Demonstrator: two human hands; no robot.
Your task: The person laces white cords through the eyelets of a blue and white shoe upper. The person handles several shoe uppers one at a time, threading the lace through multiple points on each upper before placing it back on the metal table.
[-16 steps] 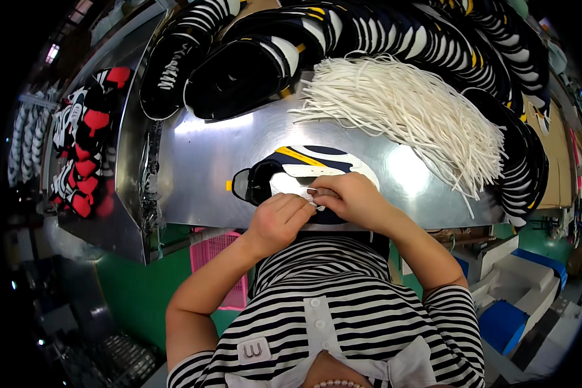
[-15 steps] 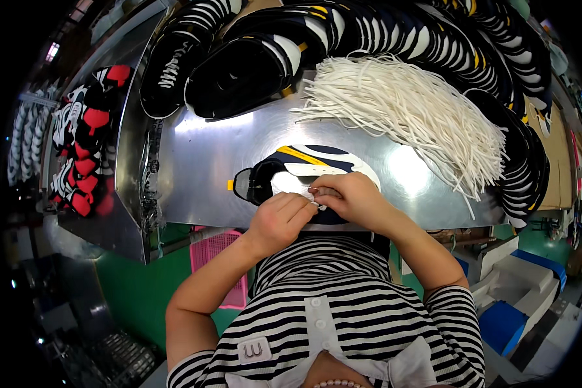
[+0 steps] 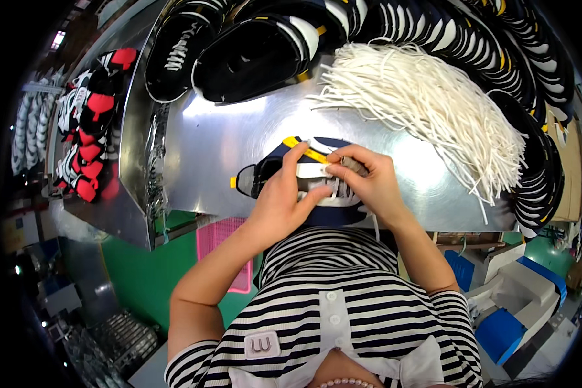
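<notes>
A navy, white and yellow sneaker (image 3: 333,143) lies on its sole on the metal table in front of me, its heel with a yellow pull tab to the left. My left hand (image 3: 281,197) straddles its throat, index finger by the yellow stripe and thumb on the near eyelet edge, gripping the upper. At the far eyelet edge, my right hand (image 3: 372,178) pinches thumb against index finger; a grey-brown wrap covers one finger. A thin white shoelace (image 3: 376,226) hangs over the table's front edge below the right hand. What lies between the right fingertips is mostly hidden.
Beyond the sneaker, a large heap of white shoelaces (image 3: 427,110) spreads to the right. Rows of black, white and yellow shoes (image 3: 252,61) line the table's back and right side. Red-and-black shoe parts (image 3: 97,107) lie left. A pink basket (image 3: 223,249) stands below the table edge.
My hands have parted from their meeting point over the shoe's throat. The left now spans the throat; the right has moved to the far eyelet edge. The whole view has shifted slightly.
</notes>
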